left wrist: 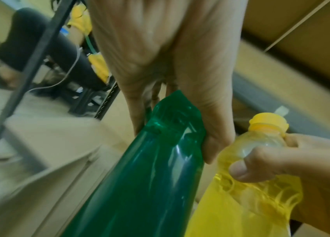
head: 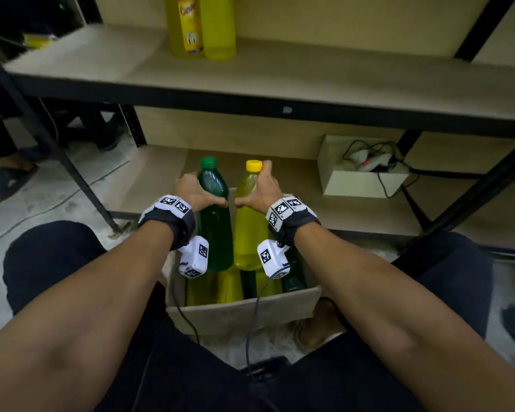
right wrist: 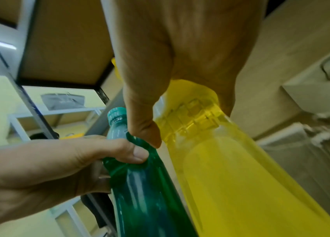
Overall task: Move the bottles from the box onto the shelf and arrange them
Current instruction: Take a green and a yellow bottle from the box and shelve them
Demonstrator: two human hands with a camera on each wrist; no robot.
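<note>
My left hand point(head: 195, 193) grips a green bottle point(head: 214, 215) by its shoulder, just under the green cap. My right hand point(head: 262, 191) grips a yellow bottle point(head: 250, 221) the same way, below its yellow cap. Both bottles are upright, side by side, lifted partly out of the cardboard box point(head: 241, 310) between my knees. More yellow and green bottles point(head: 235, 286) stand lower in the box. Two yellow bottles point(head: 201, 25) stand on the shelf point(head: 309, 75) above. The left wrist view shows my left hand point(left wrist: 170, 96) round the green bottle point(left wrist: 150, 176); the right wrist view shows my right hand point(right wrist: 180, 80) round the yellow bottle point(right wrist: 231, 168).
A lower shelf board point(head: 354, 209) lies behind the box, with a small white box of cables point(head: 366, 171) on its right. Black shelf posts point(head: 134, 126) stand left and right. Another person's sandalled foot point(head: 6, 176) is at the far left on the floor.
</note>
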